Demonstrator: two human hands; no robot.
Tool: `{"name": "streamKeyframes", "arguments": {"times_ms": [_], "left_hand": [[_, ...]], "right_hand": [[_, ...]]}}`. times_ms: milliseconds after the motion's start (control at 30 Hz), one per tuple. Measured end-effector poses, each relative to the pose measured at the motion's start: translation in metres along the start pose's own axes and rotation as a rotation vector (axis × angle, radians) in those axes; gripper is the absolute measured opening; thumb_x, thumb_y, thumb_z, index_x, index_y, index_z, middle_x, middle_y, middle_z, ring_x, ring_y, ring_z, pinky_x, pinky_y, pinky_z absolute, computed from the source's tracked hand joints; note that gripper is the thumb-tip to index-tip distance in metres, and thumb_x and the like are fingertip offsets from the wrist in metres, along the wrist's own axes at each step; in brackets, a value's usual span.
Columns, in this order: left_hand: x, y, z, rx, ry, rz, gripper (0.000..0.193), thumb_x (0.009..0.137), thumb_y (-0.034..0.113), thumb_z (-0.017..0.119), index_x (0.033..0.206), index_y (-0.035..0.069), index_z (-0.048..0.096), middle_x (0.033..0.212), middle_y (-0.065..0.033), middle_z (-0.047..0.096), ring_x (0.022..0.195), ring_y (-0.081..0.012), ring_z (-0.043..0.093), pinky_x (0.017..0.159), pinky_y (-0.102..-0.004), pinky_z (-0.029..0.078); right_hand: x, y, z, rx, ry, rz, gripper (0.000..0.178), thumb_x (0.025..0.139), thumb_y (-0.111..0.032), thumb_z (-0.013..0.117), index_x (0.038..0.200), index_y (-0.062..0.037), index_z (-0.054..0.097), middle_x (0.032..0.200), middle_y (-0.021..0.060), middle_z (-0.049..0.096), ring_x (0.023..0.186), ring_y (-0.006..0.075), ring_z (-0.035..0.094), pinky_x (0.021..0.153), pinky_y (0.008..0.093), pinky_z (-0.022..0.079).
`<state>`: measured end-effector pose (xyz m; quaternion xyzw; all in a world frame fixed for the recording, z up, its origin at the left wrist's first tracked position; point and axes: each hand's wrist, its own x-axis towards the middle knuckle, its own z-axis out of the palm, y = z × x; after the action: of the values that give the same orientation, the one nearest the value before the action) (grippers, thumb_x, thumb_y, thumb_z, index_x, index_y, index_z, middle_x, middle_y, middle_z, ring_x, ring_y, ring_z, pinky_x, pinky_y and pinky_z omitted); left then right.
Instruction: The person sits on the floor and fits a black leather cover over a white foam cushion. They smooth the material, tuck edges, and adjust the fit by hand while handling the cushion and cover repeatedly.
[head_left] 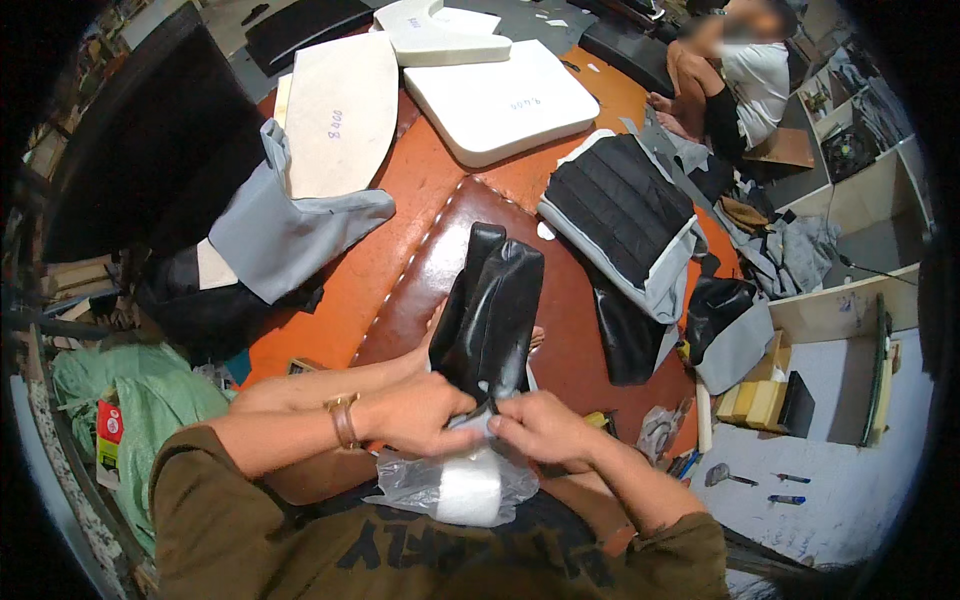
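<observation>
Over on the left, a green sack [150,400] slumps beside the person, and limp grey cloth [300,235] drapes against a pale board [340,130]. Then comes the left hand [425,412], its fingers closed on the near end of a shiny black cover [495,305]. The cover sits between the person's legs, rising away from them above the brown mat [430,270], with a clear plastic bag [400,480] and a white bundle [470,490] just this side of it. The right hand [545,425] pinches the same end, thumb on a greyish edge; I can't quite make out which layers each hand has, since the knuckles hide them.

That cover looks light and supple, likely a bit slick on its glossy face and hard to tear. I'd grip its doubled edge or seam, where the grey backing should drag better. Further right lies a ribbed black seat cover [620,190].
</observation>
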<state>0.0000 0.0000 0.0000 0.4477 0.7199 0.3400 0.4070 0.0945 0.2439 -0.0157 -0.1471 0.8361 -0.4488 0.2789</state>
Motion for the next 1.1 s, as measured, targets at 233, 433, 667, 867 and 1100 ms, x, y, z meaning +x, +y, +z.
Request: {"name": "streamKeyframes", "arguments": {"times_ms": [233,433,667,867,1100], "left_hand": [[-0.015,-0.002,0.02,-0.038,0.064,0.033,0.052,0.091,0.045,0.071,0.085,-0.006,0.071,0.08,-0.0294,0.069,0.079,-0.049,0.069,0.076,-0.0531,0.055],[-0.01,0.014,-0.005,0.136,0.016,0.016,0.069,0.088,0.058,0.074,0.089,-0.01,0.07,0.091,-0.0327,0.07,0.089,-0.048,0.071,0.081,-0.0519,0.055],[-0.029,0.016,0.023,0.197,-0.039,0.089,0.094,0.06,0.079,0.086,0.093,-0.007,0.069,0.093,-0.0277,0.072,0.09,-0.0444,0.07,0.087,-0.0491,0.056],[-0.042,0.021,0.028,0.177,-0.049,0.064,0.088,0.054,0.064,0.096,0.1,-0.005,0.067,0.102,-0.0227,0.071,0.102,-0.0402,0.066,0.095,-0.0459,0.05],[-0.057,0.025,0.041,0.082,0.018,0.092,0.072,0.062,0.047,0.098,0.105,-0.002,0.065,0.103,-0.018,0.067,0.105,-0.0384,0.062,0.096,-0.0461,0.047]], "right_hand": [[-0.024,-0.02,0.022,-0.083,0.156,-0.048,0.03,0.099,-0.02,0.063,0.083,0.0038,0.062,0.08,0.0238,0.061,0.083,0.0446,0.063,0.078,0.0522,0.048],[-0.017,-0.017,0.016,0.225,0.125,0.152,0.031,0.103,-0.022,0.061,0.096,0.0067,0.067,0.085,0.0239,0.069,0.082,0.0416,0.068,0.077,0.05,0.051],[-0.006,-0.055,-0.002,-0.125,-0.274,0.146,0.077,0.08,-0.069,0.079,0.113,0.0011,0.073,0.097,0.0256,0.076,0.087,0.0445,0.073,0.081,0.049,0.056],[-0.011,-0.049,0.012,-0.107,-0.285,0.043,0.086,0.065,-0.07,0.088,0.117,-0.0021,0.074,0.098,0.0244,0.076,0.095,0.0444,0.073,0.086,0.049,0.055],[-0.024,-0.062,0.02,-0.216,-0.223,0.043,0.068,0.072,-0.066,0.088,0.097,-0.0044,0.07,0.08,0.0182,0.07,0.083,0.0392,0.068,0.083,0.0469,0.049]]}}
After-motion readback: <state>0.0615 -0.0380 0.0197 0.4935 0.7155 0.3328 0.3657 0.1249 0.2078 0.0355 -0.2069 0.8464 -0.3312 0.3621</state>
